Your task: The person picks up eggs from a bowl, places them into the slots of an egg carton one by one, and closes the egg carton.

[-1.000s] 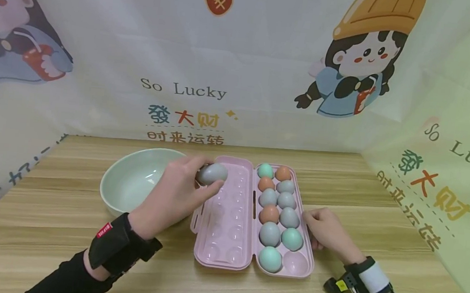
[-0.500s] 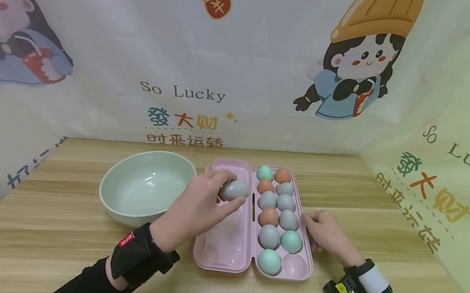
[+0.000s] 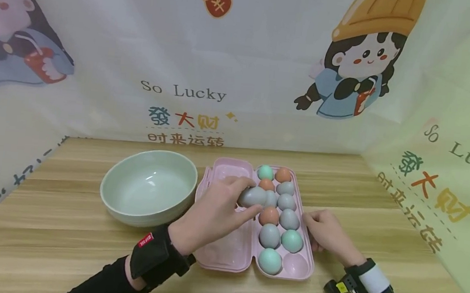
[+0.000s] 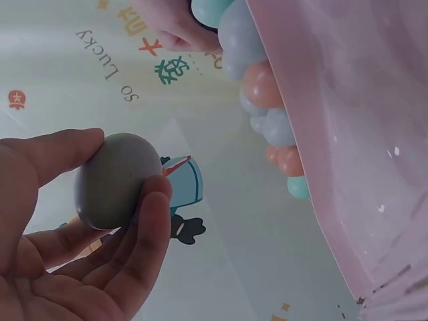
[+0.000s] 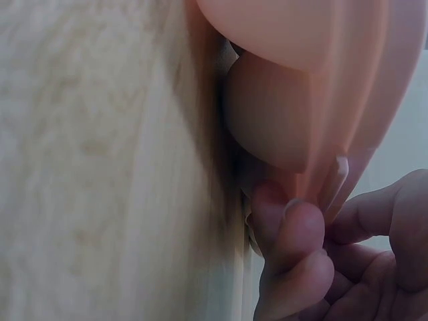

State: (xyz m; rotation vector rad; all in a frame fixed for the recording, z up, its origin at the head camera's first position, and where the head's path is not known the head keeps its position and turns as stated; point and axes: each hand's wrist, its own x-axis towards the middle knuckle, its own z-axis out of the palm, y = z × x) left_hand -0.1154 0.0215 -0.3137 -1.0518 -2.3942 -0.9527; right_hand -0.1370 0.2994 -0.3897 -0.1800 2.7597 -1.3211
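Note:
In the head view my left hand (image 3: 222, 211) holds a grey-blue egg (image 3: 252, 197) above the hinge side of a pink egg carton (image 3: 224, 254). Thumb and fingertips pinch that egg (image 4: 119, 180) in the left wrist view. The carton lies open, its lid on the left. Brown, grey-blue and green eggs fill its right half, except for one bare cup (image 3: 296, 264) at the near right corner. At the carton's right edge, my right hand (image 3: 328, 233) grips the rim, thumb above and curled fingers below, as the right wrist view shows.
A pale green bowl (image 3: 147, 190) stands left of the carton, with nothing seen inside. All of this is on a wooden table (image 3: 40, 222). A printed white cloth (image 3: 267, 74) hangs behind the table and along its sides.
My left hand has carried the grey-blue egg rightward, from beside the bowl, across the lid, to the filled half's left edge. The right hand stays at the carton's edge.

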